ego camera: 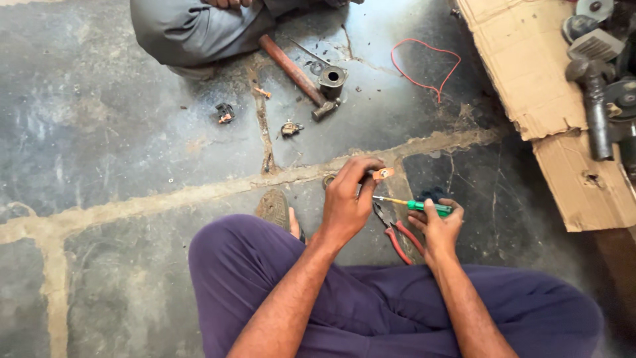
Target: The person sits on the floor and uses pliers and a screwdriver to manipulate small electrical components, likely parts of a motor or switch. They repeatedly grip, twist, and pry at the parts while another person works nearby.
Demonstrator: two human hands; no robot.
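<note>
Head view, looking down at crossed legs in purple trousers [371, 311] on a cracked grey floor [119, 152]. Left hand [348, 199], grip closed on a small orange metal piece [382, 174], held just above the floor. Right hand [437, 225], grip closed on a green-handled screwdriver [417, 205], tip pointing at the left hand. Red-handled pliers [397, 235] on the floor between both hands. Farther off, a hammer [298, 76] beside a dark metal cylinder [332, 81]. Red wire [424, 66] near torn cardboard [530, 79].
</note>
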